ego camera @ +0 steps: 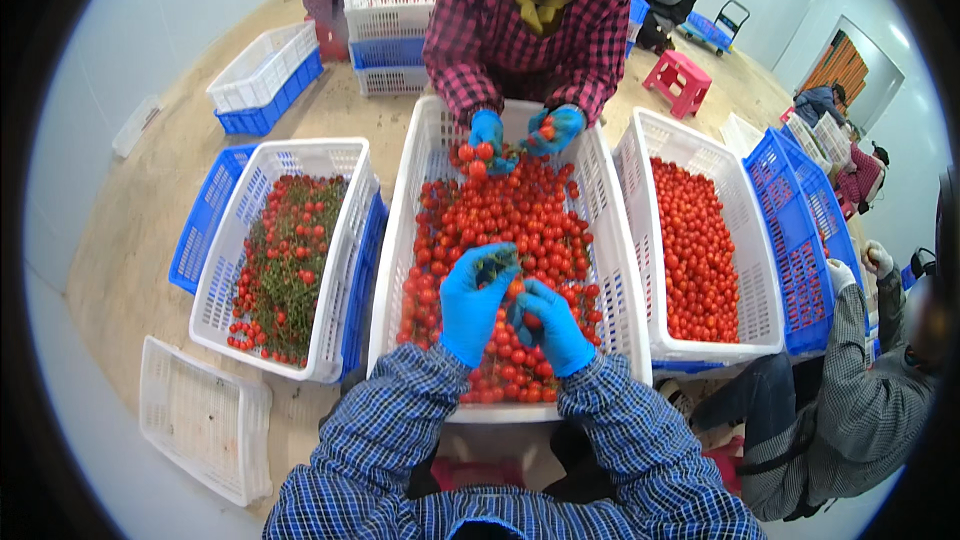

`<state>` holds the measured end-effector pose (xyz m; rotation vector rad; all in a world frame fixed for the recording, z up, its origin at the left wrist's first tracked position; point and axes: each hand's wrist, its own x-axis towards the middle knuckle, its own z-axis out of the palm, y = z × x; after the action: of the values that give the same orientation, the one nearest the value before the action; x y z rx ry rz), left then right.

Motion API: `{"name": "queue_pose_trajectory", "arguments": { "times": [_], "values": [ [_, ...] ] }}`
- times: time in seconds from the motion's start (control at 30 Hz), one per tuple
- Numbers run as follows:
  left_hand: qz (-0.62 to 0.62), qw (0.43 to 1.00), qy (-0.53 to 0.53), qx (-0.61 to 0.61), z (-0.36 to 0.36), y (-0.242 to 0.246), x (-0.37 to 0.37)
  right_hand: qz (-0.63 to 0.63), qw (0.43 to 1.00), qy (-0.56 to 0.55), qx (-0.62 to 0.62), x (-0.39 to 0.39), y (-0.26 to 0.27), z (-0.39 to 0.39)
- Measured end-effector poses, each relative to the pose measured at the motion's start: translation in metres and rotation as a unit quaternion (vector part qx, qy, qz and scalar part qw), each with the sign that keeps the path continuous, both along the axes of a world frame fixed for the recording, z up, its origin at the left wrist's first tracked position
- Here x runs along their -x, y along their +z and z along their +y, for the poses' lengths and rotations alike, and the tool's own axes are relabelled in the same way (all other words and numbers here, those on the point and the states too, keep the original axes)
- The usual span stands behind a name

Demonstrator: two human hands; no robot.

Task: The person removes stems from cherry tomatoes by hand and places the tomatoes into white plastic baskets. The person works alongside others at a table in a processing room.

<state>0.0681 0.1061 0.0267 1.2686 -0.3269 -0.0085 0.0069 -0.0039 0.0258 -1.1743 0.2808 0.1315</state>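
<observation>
Both my hands wear blue gloves and are raised above a white plastic crate that holds many red cherry tomatoes, some still on stems. Between its thumb and fingers, my left hand grips a green tomato stem. An orange-red cherry tomato sits at the lower end of this stem, close to both hands. My right hand is curled around a red cherry tomato, just right of the left one.
Across the crate, a co-worker's blue-gloved hands handle tomatoes. Left stands a white crate of green stems and tomatoes; right, another of loose tomatoes. A worker sits at right beside blue crates. An upturned-looking white crate lies lower left.
</observation>
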Motion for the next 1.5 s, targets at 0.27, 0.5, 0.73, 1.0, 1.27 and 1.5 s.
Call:
{"name": "queue_pose_trajectory", "arguments": {
  "times": [0.27,0.5,0.73,1.0,1.27,1.5],
  "values": [
    [-0.061,0.984,0.132,0.099,0.082,-0.022,-0.073,-0.18,0.942,-0.173,-0.223,0.001,0.003,-0.111],
    [0.2,0.946,0.197,0.161,0.232,-0.093,-0.134,-0.09,0.855,-0.386,-0.335,0.027,0.003,-0.176],
    [0.268,0.92,0.211,0.193,0.191,-0.056,-0.112,0.05,0.866,0.05,0.495,-0.003,-0.054,-0.107],
    [0.089,0.979,0.137,0.119,0.093,-0.026,-0.077,0.12,0.618,0.188,0.754,-0.014,-0.108,-0.101],
    [0.158,0.982,-0.044,0.089,0.037,-0.028,-0.041,0.114,0.943,0.033,0.312,-0.017,-0.082,-0.12],
    [0.227,0.967,-0.104,0.055,0.024,-0.037,-0.037,-0.214,0.853,-0.191,-0.437,0.01,-0.009,-0.149]
  ]
}}
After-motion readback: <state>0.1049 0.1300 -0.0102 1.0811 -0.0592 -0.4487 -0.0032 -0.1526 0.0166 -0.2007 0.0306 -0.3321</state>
